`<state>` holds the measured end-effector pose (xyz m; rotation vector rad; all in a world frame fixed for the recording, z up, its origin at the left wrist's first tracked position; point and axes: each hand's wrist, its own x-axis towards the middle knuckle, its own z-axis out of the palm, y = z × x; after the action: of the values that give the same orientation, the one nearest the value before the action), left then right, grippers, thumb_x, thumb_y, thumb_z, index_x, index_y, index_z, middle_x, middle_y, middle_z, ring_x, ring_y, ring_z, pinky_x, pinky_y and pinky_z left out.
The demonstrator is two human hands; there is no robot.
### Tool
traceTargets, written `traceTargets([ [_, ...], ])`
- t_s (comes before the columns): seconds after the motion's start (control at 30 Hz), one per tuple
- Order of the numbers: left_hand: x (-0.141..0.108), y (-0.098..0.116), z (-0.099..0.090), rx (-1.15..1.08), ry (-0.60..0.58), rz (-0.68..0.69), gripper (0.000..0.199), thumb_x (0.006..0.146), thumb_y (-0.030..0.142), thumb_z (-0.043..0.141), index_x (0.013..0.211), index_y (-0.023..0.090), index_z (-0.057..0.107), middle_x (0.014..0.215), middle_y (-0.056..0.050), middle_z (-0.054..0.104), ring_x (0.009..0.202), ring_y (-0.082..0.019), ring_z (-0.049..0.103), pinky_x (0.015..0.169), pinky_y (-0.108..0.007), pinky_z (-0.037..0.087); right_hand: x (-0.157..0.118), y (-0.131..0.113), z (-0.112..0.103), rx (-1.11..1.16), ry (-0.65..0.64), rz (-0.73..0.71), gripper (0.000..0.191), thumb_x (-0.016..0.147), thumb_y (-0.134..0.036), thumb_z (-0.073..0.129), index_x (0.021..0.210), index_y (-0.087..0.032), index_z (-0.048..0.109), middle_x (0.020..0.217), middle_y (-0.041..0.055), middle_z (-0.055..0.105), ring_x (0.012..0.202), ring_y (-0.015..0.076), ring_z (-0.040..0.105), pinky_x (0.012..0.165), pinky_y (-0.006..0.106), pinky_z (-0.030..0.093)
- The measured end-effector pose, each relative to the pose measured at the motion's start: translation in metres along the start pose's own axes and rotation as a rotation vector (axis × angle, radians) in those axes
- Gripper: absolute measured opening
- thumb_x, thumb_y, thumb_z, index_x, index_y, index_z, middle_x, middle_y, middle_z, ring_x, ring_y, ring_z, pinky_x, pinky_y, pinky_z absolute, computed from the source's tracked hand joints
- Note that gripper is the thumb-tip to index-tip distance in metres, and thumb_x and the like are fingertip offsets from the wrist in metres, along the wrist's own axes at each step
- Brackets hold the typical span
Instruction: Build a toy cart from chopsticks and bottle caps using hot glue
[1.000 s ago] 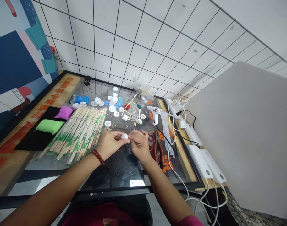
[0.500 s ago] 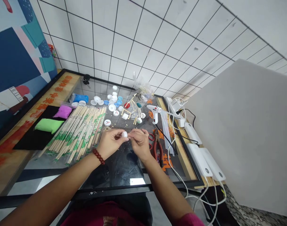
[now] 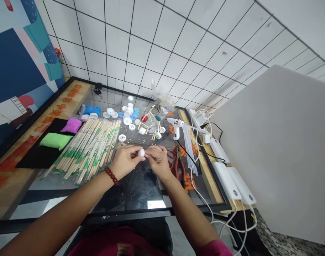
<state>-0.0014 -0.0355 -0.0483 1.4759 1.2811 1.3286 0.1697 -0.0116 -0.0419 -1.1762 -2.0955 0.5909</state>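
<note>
My left hand [image 3: 125, 158] pinches a small white bottle cap [image 3: 141, 153] between thumb and fingertips, above the glass tabletop. Close against the cap's right side, my right hand [image 3: 159, 160] is closed with thumb and forefinger together. Whatever may be between those fingertips is too small to make out. A jar with a white lid [image 3: 122, 138] stands just beyond my left hand. To the right of my right hand lie red-handled scissors [image 3: 171, 155], partly hidden by it, and red-handled pliers [image 3: 179, 167].
Wrapped chopsticks [image 3: 90, 145] lie left, beside green [image 3: 55, 141] and purple [image 3: 71, 125] clay packs. Bottle caps [image 3: 127, 121] and small stick models [image 3: 151, 117] sit farther back. A white glue gun [image 3: 175, 126], glue sticks [image 3: 189, 145] and trailing cables [image 3: 195, 188] are right.
Both hands stay nearly in place, with the cap still in my left hand. The cap's face appears turned slightly. The view has shifted a little.
</note>
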Motion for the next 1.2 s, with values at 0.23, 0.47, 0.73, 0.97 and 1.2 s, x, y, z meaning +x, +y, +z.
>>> traceTargets([
  [0.23,0.0,0.001,-0.001,0.058,-0.026,-0.054,0.022,0.068,0.023,0.079,0.09,0.018,0.08,0.079,-0.005,0.077,0.068,-0.019,0.07,0.067,-0.03,0.059,-0.002,-0.001,0.002,-0.06,0.069,-0.063,0.026,0.088,-0.013,0.056,0.083,-0.029,0.076,0.075,-0.0022,0.074,0.095,0.0188,0.067,0.105,0.045,0.017],
  [0.47,0.0,-0.004,-0.001,0.018,-0.042,-0.03,0.03,0.065,0.012,0.076,0.093,0.019,0.08,0.092,-0.007,0.077,0.076,-0.02,0.073,0.072,-0.031,0.061,-0.001,0.006,0.007,-0.006,-0.019,0.004,0.023,0.087,-0.013,0.06,0.083,-0.029,0.077,0.074,-0.0022,0.074,0.093,0.0197,0.067,0.102,0.044,0.02],
  [0.73,0.001,-0.003,0.002,-0.01,-0.021,-0.172,0.026,0.068,0.025,0.076,0.093,0.019,0.079,0.082,-0.005,0.079,0.072,-0.021,0.073,0.072,-0.033,0.06,-0.002,0.001,0.007,-0.092,0.088,-0.069,0.028,0.088,-0.011,0.055,0.085,-0.029,0.076,0.075,-0.0024,0.074,0.095,0.0192,0.067,0.103,0.044,0.019],
  [0.97,0.002,-0.003,0.0,-0.023,-0.022,-0.121,0.03,0.07,0.023,0.074,0.098,0.016,0.076,0.092,-0.007,0.077,0.077,-0.02,0.072,0.075,-0.033,0.059,-0.001,-0.001,0.007,-0.108,0.088,-0.074,0.02,0.089,-0.018,0.058,0.086,-0.028,0.075,0.077,-0.0024,0.075,0.095,0.0192,0.067,0.103,0.044,0.019],
  [1.2,0.002,0.0,-0.007,0.263,-0.041,0.054,0.02,0.066,0.014,0.076,0.086,0.019,0.076,0.081,-0.002,0.072,0.072,-0.016,0.064,0.067,-0.029,0.052,-0.002,0.0,0.007,-0.108,0.044,-0.049,0.011,0.081,-0.018,0.067,0.08,-0.026,0.074,0.075,-0.0032,0.076,0.094,0.0195,0.068,0.106,0.046,0.016],
])
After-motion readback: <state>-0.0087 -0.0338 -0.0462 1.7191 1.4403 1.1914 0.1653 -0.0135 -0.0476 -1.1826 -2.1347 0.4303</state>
